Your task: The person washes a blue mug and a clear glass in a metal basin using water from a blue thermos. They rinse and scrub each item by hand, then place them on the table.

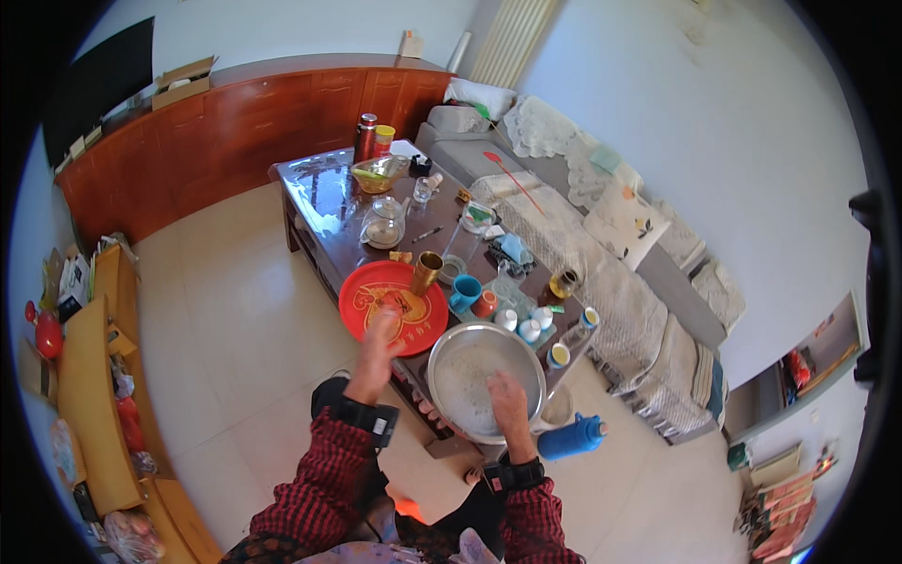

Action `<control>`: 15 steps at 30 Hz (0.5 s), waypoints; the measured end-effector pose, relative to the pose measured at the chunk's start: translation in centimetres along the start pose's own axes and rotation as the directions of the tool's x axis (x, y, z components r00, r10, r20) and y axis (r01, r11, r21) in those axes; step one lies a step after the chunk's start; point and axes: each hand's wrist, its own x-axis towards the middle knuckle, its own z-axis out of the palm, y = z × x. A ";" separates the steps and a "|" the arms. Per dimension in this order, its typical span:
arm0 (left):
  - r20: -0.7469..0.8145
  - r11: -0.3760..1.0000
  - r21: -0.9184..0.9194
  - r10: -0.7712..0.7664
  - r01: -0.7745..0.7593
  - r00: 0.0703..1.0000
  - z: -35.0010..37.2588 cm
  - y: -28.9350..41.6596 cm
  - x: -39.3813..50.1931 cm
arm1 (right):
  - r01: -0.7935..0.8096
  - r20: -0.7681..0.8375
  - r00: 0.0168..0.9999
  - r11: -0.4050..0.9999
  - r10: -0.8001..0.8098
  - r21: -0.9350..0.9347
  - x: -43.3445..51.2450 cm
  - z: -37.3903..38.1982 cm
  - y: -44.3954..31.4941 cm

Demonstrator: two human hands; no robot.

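My left hand (378, 363) hovers over the near edge of a round red tray (352, 321), blurred, its fingers apart with nothing in them. The tray carries printed gold patterns and writing. On its right side stands a brass-coloured metal cup (426, 273). My right hand (509, 403) is over the right part of a wide metal basin (458, 374) that holds cloudy liquid with froth. No object shows in this hand, and its fingertips are blurred. Just beyond the basin are a blue mug (465, 292), an orange-red cup (485, 304) and several white cups (530, 330).
A glass teapot (384, 224), a glass fruit bowl (380, 175) and a red thermos (365, 139) stand farther along the dark table (331, 243). Two yellow-topped cups (558, 355) sit near its right edge. A blue flask (572, 437) is beside the table; a grey sofa (634, 303) runs along the right.
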 end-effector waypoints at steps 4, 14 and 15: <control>-0.382 0.956 -0.254 0.036 -0.143 0.923 -8.0 1.1 5.8 | 0.150 0.027 0.988 0.979 -0.155 0.142 8.9 3.1 -5.4; -0.757 0.949 -0.241 -0.052 -0.203 0.652 -15.3 -7.4 15.4 | 0.097 0.312 0.946 0.995 -0.091 -0.003 43.1 25.7 -7.9; -0.761 0.954 -0.220 -0.038 -0.202 0.648 -15.7 -8.2 15.9 | 0.090 0.308 0.948 0.995 -0.076 -0.031 45.6 27.7 -6.7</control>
